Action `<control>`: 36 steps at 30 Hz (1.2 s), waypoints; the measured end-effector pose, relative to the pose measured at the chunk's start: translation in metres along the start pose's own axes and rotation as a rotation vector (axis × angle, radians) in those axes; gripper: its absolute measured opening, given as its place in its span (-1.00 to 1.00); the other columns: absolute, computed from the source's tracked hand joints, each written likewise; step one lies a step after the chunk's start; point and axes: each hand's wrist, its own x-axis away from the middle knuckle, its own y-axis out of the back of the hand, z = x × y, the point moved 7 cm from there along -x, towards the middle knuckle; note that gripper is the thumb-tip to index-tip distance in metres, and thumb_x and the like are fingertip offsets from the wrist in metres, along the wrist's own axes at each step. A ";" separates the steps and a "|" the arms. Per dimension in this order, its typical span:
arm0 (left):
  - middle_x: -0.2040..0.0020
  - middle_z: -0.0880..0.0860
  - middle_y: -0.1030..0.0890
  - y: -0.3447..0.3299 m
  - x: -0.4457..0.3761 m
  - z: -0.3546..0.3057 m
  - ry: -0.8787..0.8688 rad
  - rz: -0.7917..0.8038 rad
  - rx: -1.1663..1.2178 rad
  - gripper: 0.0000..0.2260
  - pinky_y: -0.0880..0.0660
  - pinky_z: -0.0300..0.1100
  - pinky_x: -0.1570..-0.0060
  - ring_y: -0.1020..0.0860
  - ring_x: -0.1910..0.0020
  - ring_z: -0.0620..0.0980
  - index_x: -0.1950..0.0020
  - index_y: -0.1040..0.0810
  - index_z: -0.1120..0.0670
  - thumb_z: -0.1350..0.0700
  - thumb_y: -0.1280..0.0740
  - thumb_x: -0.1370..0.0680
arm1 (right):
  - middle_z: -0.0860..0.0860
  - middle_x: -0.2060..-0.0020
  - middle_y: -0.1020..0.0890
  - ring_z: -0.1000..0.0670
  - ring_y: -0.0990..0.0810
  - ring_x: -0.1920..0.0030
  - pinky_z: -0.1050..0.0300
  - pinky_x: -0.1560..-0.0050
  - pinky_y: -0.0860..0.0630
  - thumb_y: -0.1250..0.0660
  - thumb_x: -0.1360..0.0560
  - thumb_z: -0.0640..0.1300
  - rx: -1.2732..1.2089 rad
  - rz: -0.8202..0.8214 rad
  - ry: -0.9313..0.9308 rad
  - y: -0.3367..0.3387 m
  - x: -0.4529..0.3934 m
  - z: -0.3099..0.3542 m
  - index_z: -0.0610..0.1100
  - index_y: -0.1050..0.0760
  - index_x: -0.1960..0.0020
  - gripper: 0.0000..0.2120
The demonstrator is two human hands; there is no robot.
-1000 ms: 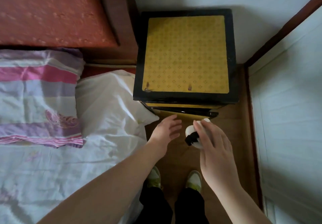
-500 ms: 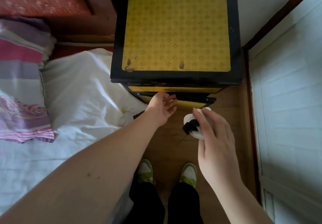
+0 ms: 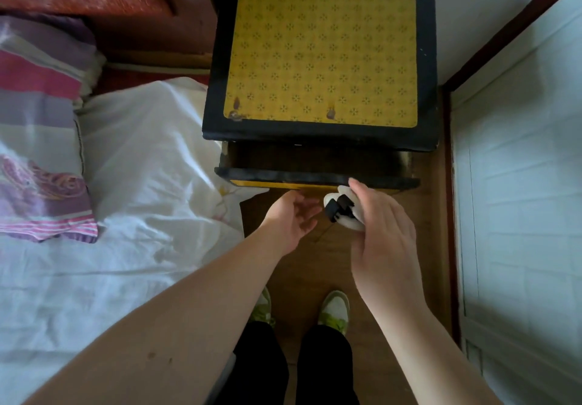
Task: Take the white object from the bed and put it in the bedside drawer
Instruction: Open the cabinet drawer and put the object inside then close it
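The right hand (image 3: 382,231) is closed around the white object (image 3: 346,215), a small rounded thing with a black clip-like part facing left, and holds it just in front of the drawer (image 3: 315,165) of the bedside cabinet (image 3: 321,45), a little below the drawer's front edge. The drawer stands pulled out only partway, leaving a narrow dark slot between the cabinet's black top rim and the drawer front. The left hand (image 3: 291,215) is loosely spread, palm up, just under that front edge; whether it touches the drawer cannot be told. The bed (image 3: 126,184) lies to the left with a striped pillow (image 3: 37,127) on it, well apart from the hands. The main risk from here is the tight opening: if the object is pushed in at this width, it may catch on the front edge or on the overhanging top and slip to the wooden floor (image 3: 315,256), near the shoes (image 3: 333,310). The black part sticks out sideways and could snag. With most of the object hidden under the fingers, a release that comes too soon would drop it short of the slot.
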 end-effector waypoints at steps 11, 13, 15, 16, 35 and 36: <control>0.11 0.05 -0.74 0.015 0.013 0.034 0.057 0.010 0.031 -0.83 -0.50 -0.02 0.04 -0.67 0.02 0.02 -0.05 -0.60 0.12 0.12 -0.24 -0.57 | -0.09 0.14 -0.61 -0.10 -0.36 -0.02 -0.02 -0.02 -0.28 -0.33 -0.43 -0.30 0.321 -0.387 0.252 -0.007 -0.036 0.022 0.04 -0.67 -0.06 -0.67; 0.14 0.04 -0.74 0.016 0.013 0.032 0.053 0.004 0.027 -0.82 -0.50 -0.04 0.09 -0.67 0.02 0.03 -0.10 -0.57 0.11 0.13 -0.23 -0.58 | -0.08 0.22 -0.57 -0.11 -0.35 0.07 -0.02 0.07 -0.25 -0.37 -0.43 -0.29 0.373 -0.372 0.254 -0.013 -0.045 0.017 0.07 -0.67 -0.08 -0.66; 0.19 0.04 -0.74 0.016 0.015 0.030 0.055 0.008 0.033 -0.85 -0.51 -0.04 0.09 -0.67 0.01 0.05 -0.06 -0.55 0.10 0.14 -0.22 -0.58 | -0.08 0.28 -0.54 -0.14 -0.43 0.18 -0.01 0.16 -0.31 -0.43 -0.40 -0.30 0.379 -0.297 0.288 -0.022 -0.054 0.013 0.03 -0.67 -0.10 -0.65; 0.18 0.04 -0.74 0.016 0.016 0.029 0.054 0.011 0.034 -0.85 -0.51 -0.04 0.09 -0.67 0.01 0.05 -0.05 -0.55 0.09 0.14 -0.21 -0.58 | -0.08 0.31 -0.54 -0.15 -0.47 0.25 0.01 0.21 -0.35 -0.47 -0.37 -0.31 0.365 -0.257 0.313 -0.026 -0.058 0.012 0.00 -0.68 -0.09 -0.65; 0.11 0.06 -0.73 0.016 0.032 0.018 0.049 0.059 0.047 -0.79 -0.49 -0.03 0.08 -0.67 0.03 0.04 -0.11 -0.59 0.10 0.11 -0.21 -0.57 | -0.09 0.00 -0.59 -0.12 -0.51 -0.06 -0.03 -0.09 -0.40 -0.19 -0.60 -0.10 0.218 0.174 0.098 -0.058 -0.055 -0.021 -0.13 -0.41 -0.42 -0.60; 0.07 0.06 -0.73 0.016 0.034 0.017 0.047 0.059 0.043 -0.77 -0.50 -0.02 0.07 -0.68 0.02 0.04 -0.13 -0.60 0.09 0.09 -0.21 -0.58 | -0.08 -0.02 -0.59 -0.11 -0.51 -0.09 -0.03 -0.15 -0.39 -0.20 -0.60 -0.10 0.207 0.159 0.092 -0.056 -0.048 -0.022 -0.12 -0.41 -0.42 -0.60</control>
